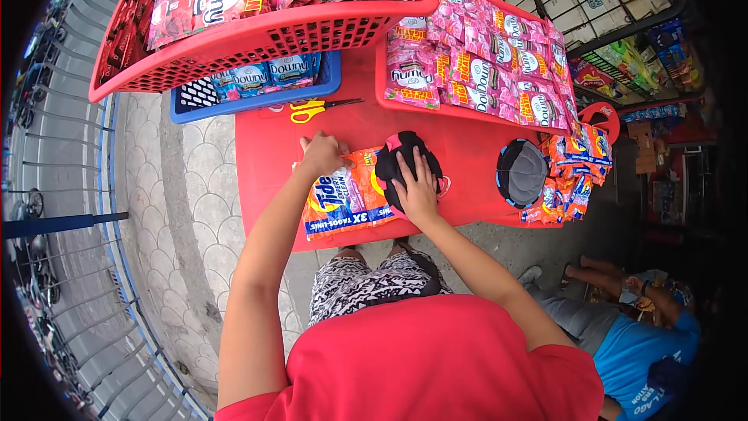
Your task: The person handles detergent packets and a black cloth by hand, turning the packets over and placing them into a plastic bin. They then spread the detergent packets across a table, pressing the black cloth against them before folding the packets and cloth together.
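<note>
At the upper left corner of an orange Tide detergent packet point(335, 201), my left hand point(323, 154) has its fingers bent and closed on the top edge. The packet lies flat on the red table, its printed front facing up. My right hand point(415, 187) rests with fingers spread on a round black cloth pad point(400, 151) with pink patches, which overlaps the packet's right side. Above my hands on the table lie yellow-handled scissors point(308, 111). A second round pad, grey with a dark rim point(523, 175), lies farther right.
A red basket point(335, 35) of red Downy sachets stands over a blue basket point(257, 107) of blue ones. Pink Downy sachets point(499, 62) fill a red tray. More Tide packets point(575, 164) sit at the table's right end. A person in a blue shirt point(643, 351) is at lower right.
</note>
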### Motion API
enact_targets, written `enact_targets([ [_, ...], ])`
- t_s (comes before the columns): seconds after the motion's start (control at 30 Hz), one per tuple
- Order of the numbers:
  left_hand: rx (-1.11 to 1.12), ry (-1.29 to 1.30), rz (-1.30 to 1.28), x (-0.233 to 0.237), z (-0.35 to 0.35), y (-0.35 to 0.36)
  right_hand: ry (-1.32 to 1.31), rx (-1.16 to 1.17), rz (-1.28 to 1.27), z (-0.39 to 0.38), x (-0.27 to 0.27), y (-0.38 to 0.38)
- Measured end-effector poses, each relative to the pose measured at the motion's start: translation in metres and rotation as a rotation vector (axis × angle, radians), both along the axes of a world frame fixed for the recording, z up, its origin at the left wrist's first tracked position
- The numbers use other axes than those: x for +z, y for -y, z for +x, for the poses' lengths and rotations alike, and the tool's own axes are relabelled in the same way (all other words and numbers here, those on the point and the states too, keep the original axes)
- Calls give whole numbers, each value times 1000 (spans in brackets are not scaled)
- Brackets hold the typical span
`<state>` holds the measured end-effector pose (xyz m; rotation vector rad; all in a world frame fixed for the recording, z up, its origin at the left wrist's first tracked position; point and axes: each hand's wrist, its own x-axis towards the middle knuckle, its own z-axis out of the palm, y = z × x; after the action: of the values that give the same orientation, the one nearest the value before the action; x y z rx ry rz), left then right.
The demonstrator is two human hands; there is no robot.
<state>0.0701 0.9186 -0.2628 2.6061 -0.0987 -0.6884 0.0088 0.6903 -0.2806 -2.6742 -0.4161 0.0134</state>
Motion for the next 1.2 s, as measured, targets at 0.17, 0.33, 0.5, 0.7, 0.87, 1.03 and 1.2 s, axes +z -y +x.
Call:
enact_targets([
  [0.17, 177, 89, 74, 19, -34, -13, 14, 3, 16, 0, -1, 0],
  [0.33, 209, -54, 5, 19, -39, -45, 10, -2, -26, -1, -2, -2],
  [0.5, 69, -116, -38, 18, -33, -57, 23, 5, -22, 0, 2, 0],
  [0.7, 58, -18, -19, 9, -35, -55, 1, -1, -44, 0, 7, -2],
  [0.87, 343, 65, 13, 22, -63, -54, -30, -10, -60, -1, 12, -4],
  [1.03, 681, -18, -358, -22, -90, -82, 58, 341, -212, 0, 21, -43],
  [1.2, 827, -16, -261, -35, -87, -75, 79, 606, -3, -3, 12, -121],
])
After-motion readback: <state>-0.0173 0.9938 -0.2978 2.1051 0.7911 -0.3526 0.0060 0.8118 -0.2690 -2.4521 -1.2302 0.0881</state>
